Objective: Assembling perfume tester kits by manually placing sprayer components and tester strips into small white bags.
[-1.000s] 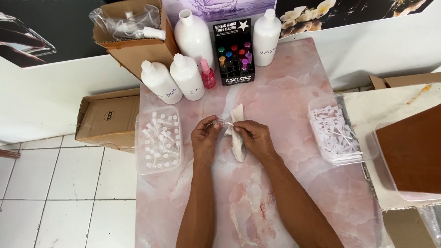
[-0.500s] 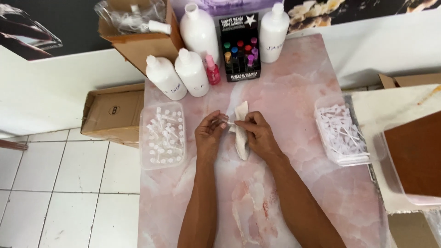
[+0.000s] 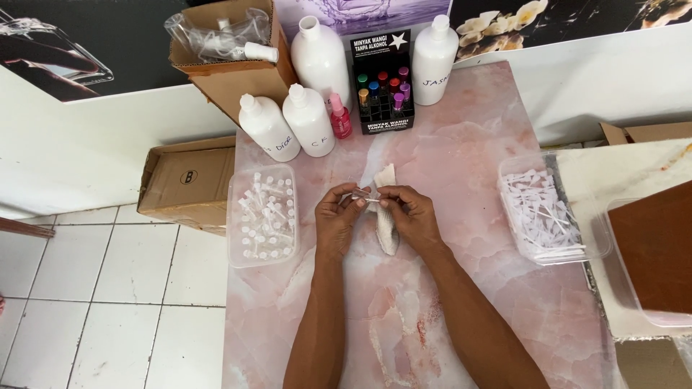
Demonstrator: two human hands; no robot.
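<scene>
My left hand (image 3: 337,217) and my right hand (image 3: 409,215) meet over the middle of a pink marble table (image 3: 461,151). Between their fingertips they pinch a small clear vial (image 3: 365,197) held sideways. A crumpled white cloth (image 3: 386,216) lies on the table under and between the hands. To the left is a clear plastic tray (image 3: 262,213) filled with several small clear vials. At the right edge sits another clear tray (image 3: 548,209) heaped with white sprayer tubes.
At the back stand several white bottles (image 3: 308,119), a small pink spray bottle (image 3: 339,117) and a black display box of coloured vials (image 3: 382,83). An open cardboard box (image 3: 231,50) holds bagged parts. Another cardboard box (image 3: 184,184) sits on the tiled floor at left.
The hands stay together at the table's middle, with fingers shifting slightly on the vial. The camera view has moved a little.
</scene>
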